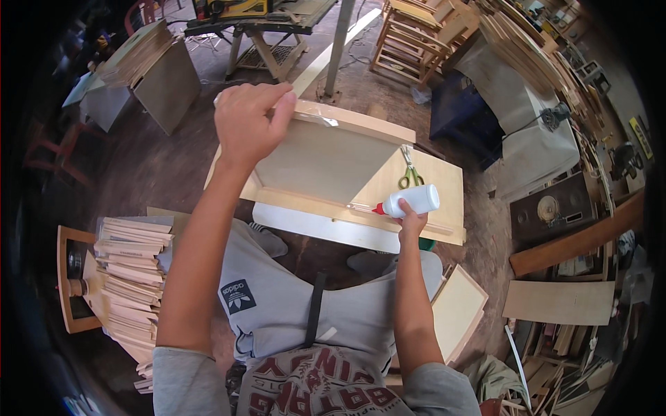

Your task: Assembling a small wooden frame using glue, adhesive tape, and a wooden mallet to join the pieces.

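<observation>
With its fingers wrapped over the top edge, my left hand [253, 125] holds up a wooden panel [326, 156] that stands tilted on a pale board. A strip of clear tape or plastic shows on its upper rail. My right hand [411, 220] grips a white glue bottle [416, 200] with a red tip. The bottle lies nearly level, its tip pointing left at the wooden strip along the panel's lower edge. Green-handled scissors [410, 172] rest on the pale board [444, 184] just beyond the bottle.
Bundled wood strips [132, 267] are stacked at my left beside a wooden frame [64, 277]. Another framed panel [458, 312] leans by my right leg. Wooden chairs [416, 41], a saw table [257, 28] and a metal post [339, 48] stand farther off. Lumber and scraps crowd the right side.
</observation>
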The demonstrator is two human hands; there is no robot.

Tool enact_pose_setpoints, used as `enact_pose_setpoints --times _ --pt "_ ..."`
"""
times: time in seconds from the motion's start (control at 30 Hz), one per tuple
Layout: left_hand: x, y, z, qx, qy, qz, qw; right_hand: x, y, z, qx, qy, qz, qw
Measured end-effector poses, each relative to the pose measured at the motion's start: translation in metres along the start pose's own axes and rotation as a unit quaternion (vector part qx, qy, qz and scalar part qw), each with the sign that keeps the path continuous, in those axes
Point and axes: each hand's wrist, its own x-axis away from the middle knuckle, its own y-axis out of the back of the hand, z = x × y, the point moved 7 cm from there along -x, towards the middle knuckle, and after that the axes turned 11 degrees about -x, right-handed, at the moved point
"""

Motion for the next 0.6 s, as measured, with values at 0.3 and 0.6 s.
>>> enact_pose_setpoints --times 0.3,0.6 --pt "-0.002 -0.006 -0.001 -0.009 -0.002 0.015 1.0 -0.024 0.039 0.013 0.009 0.014 -0.024 1.0" --pt "-0.005 -0.015 -0.006 -0.018 -0.004 0.036 0.999 -0.054 0.088 0.03 0.031 0.031 -0.082 0.996"
